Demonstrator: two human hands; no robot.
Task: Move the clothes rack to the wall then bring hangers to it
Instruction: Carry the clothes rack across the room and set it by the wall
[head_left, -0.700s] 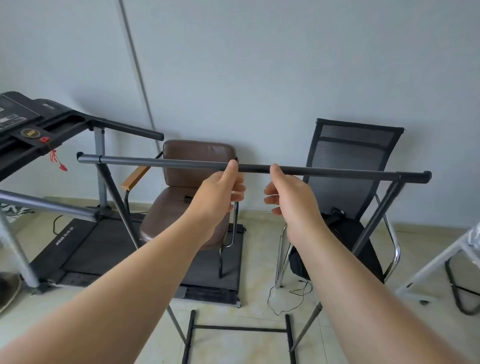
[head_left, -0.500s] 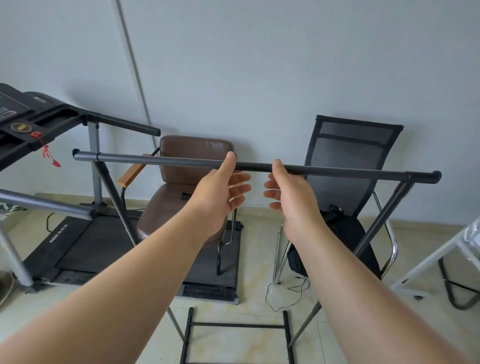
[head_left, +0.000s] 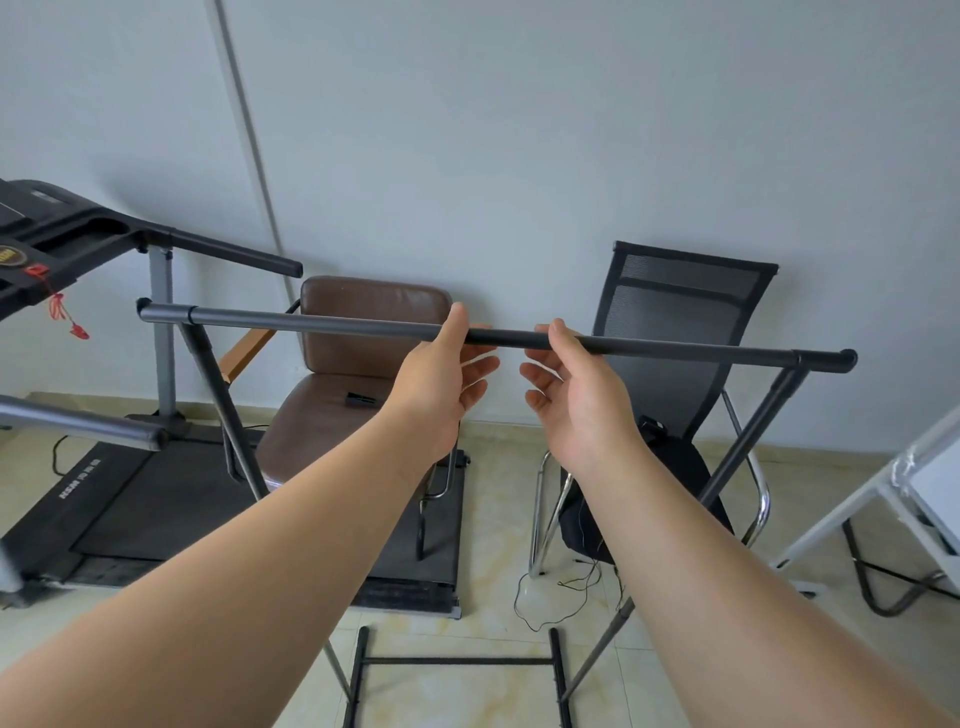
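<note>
A pale grey wall (head_left: 519, 130) fills the background, with a black treadmill (head_left: 130, 493) at left. In front of the wall stands the dark grey metal clothes rack (head_left: 322, 323), its top bar level, before a brown leather chair (head_left: 363, 332) and a black mesh chair (head_left: 685, 312). The left hand (head_left: 441, 379) and right hand (head_left: 576, 395) meet the bar mid-span, thumbs on it, each grip open with fingers spread beneath.
</note>
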